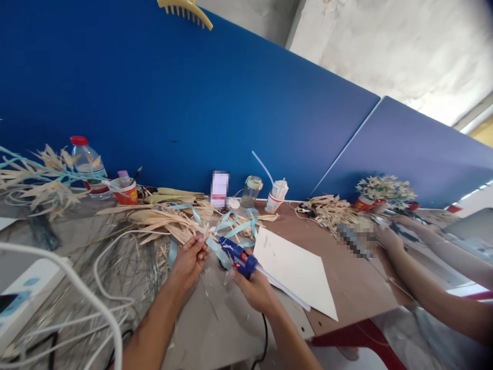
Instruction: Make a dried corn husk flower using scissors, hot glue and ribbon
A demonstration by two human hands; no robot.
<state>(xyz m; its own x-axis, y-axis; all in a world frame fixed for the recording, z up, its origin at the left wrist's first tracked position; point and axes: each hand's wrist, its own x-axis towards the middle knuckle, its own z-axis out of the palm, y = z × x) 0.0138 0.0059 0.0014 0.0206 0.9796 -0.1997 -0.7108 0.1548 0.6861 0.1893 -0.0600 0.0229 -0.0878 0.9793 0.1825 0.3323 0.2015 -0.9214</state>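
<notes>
My right hand (252, 289) is wrapped round a blue hot glue gun (236, 256), whose nozzle points left toward my other hand. My left hand (189, 258) pinches a small piece of dried straw-coloured leaf (203, 232) together with a light blue ribbon (231, 226) that loops across the table. The two hands are close together, just in front of a heap of dried leaves (162, 218). The glue gun's black cord (265, 336) runs down toward me.
A white sheet (296, 270) lies right of my hands. At the back stand a water bottle (87, 162), an orange cup (125, 192), a glass jar (251, 191) and a paper cup (274, 200). White cables (103, 303) curl at left. Another person's arms (419, 277) work at right.
</notes>
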